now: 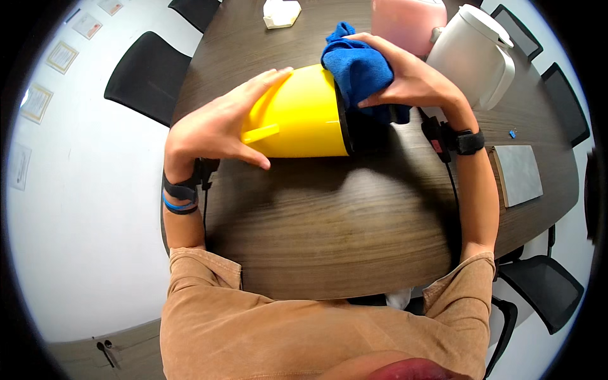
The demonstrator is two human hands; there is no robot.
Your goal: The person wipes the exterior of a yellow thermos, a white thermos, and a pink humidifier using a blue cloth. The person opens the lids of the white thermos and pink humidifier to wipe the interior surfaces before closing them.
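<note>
Between widely clasping left fingers (263,83) lies a yellow container (304,114), while right fingers (389,50) clutch blue cloth (360,68).

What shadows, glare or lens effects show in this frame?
In the head view, pale glare marks the brown wood-grain table; in the head view, dark shadows lie beside the glossy yellow box-shaped object; the head view's corners are blackened by the fisheye.

A dark wood-grain table (304,259) spreads across my remote feed, pale light (370,183) glinting between its middle and near edge. Black chairs (149,76) stand along its left and right edges; beyond the left edge, framed papers (62,60) hang on a white wall (82,240).
</note>
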